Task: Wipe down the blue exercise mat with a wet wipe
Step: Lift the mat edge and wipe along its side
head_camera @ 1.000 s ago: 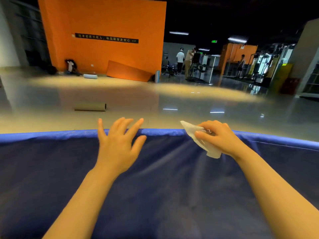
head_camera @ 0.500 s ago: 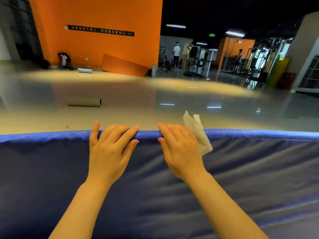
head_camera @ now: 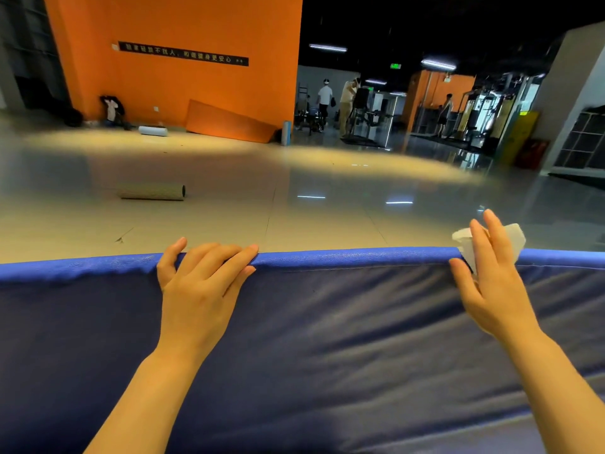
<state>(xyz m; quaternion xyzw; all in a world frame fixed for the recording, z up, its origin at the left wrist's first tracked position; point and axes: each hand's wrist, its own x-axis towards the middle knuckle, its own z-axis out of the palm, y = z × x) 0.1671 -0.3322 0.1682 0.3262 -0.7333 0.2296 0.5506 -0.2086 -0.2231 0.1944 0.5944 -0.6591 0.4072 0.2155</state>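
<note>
left hand (head_camera: 199, 286) lies flat, fingers straight, on the blue mat's (head_camera: 343, 339) far edge; right hand (head_camera: 491, 283) presses the white wipe (head_camera: 512, 239) there, seemingly with straight fingers.

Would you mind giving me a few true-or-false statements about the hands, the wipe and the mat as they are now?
1. The wipe is under the right hand at the mat's far edge. True.
2. The left hand holds a second wipe. False: it rests on the mat's far edge with nothing in it.
3. A roll lies on the floor beyond the mat. True.
4. The two hands touch each other. False: they are well apart along the edge.
5. The wall behind the floor is green. False: it is orange.
</note>
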